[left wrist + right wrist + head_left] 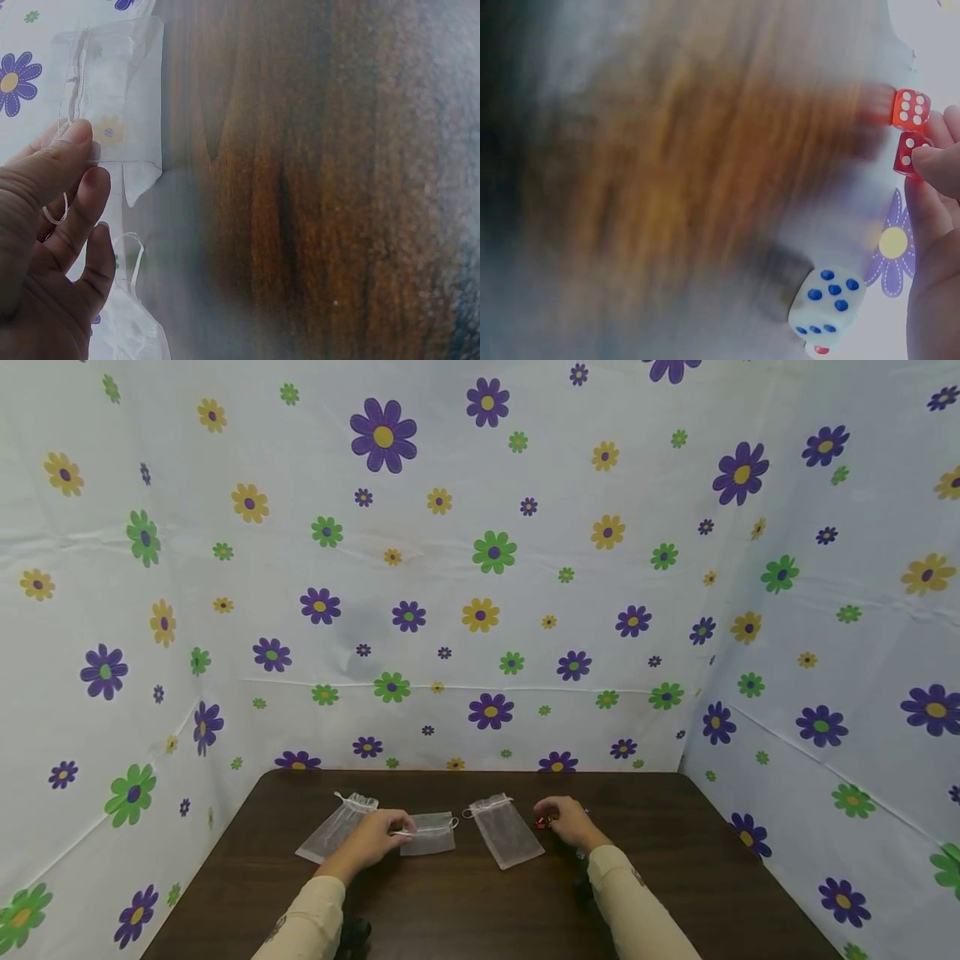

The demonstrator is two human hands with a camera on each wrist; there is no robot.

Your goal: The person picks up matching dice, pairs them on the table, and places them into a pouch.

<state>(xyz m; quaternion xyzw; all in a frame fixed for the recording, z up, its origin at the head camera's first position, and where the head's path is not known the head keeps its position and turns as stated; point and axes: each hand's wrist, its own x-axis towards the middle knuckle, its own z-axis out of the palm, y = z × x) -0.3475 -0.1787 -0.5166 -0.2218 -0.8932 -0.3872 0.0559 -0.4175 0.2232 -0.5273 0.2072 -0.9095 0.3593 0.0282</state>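
Looked like the dice pickup step: right hand (572,823) had a narrow grip, pinching a glossy red die (905,156) at the desk (465,910), second red die (911,109) just beside, rounded white die (827,304) apart. Left hand (375,837) pinched a sheer mesh drawstring pouch (435,842) near its gathered band; next move likely called for a secure die hold, mouth spread.

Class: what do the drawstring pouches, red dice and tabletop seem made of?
Drawstring pouches: probably synthetic fabric, sheer and thin enough to see through.
Red dice: likely plastic, glossy, with smooth, evenly coloured faces.
Tabletop: wood or laminate, shiny; dark grain and reflections show.
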